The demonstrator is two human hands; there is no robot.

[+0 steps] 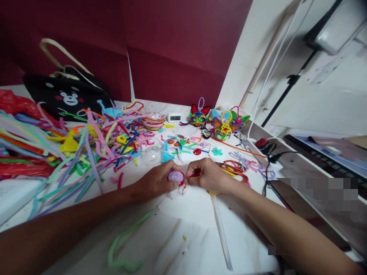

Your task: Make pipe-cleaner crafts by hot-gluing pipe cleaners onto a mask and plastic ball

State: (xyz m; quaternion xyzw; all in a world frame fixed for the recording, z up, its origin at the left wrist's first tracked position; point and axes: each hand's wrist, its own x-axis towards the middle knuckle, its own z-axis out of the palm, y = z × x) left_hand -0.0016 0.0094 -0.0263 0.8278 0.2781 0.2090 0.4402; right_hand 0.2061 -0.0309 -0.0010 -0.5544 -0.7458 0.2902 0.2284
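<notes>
At the middle of the table my left hand [160, 179] is closed, with thumb and fingers around a small lilac coil with a red pipe-cleaner rim [176, 177]. Close to its right side, my right hand [205, 175] pinches a strand of red pipe cleaner [195, 173] that seems to run from the rim. Some red-and-white bits dangle below the coil; their kind is unclear. Under the right wrist lies a long clear stick [221, 233], its far end hidden near something yellow. Scissors with orange handles [236, 170] lie just beyond that wrist.
Loose pipe cleaners [94, 149] heap up at the left, before a black bag [69, 95]. Finished fuzzy animal heads [198, 116], a small digital clock [174, 117] and a clear dome [150, 156] stand farther back. A green pipe cleaner [114, 244] lies in front; cables [268, 168] run at right.
</notes>
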